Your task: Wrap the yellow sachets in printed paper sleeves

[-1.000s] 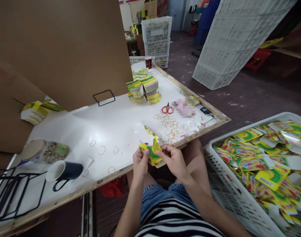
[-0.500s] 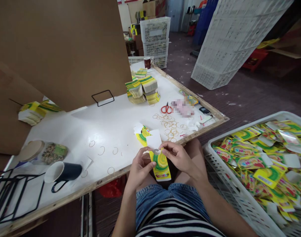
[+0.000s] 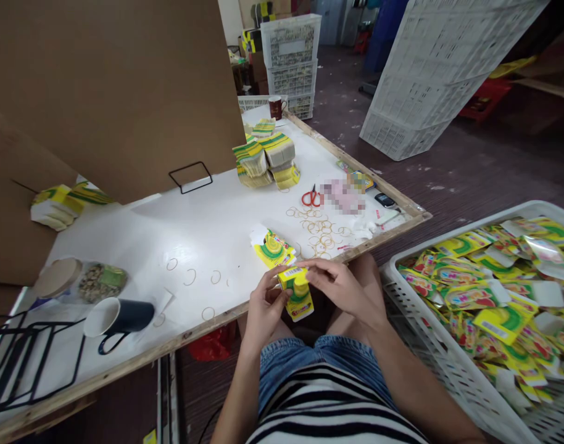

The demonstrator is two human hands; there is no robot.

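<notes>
A small yellow and green printed carton (image 3: 300, 302) is held between my two hands, above my lap at the table's front edge. My left hand (image 3: 269, 301) pinches its left side between thumb and fingers. On the upper right of the carton, the fingers of my right hand (image 3: 332, 285) are closed at its folded top, where a barcode shows. Just beyond my hands, another yellow and green carton (image 3: 273, 248) lies on the white table (image 3: 208, 228). Loose rubber bands (image 3: 323, 233) are scattered to its right.
On my right stands a white plastic basket (image 3: 397, 262) of yellow cartons. Red-handled scissors (image 3: 311, 198) and bundled flat cartons (image 3: 278, 151) lie farther back. A dark blue mug (image 3: 136, 316) is on its side at left, near a black wire rack (image 3: 32, 351).
The carton's raised white top flap has been folded over, and a barcode now shows at the top. My right hand has moved over that top. My view has shifted slightly.
</notes>
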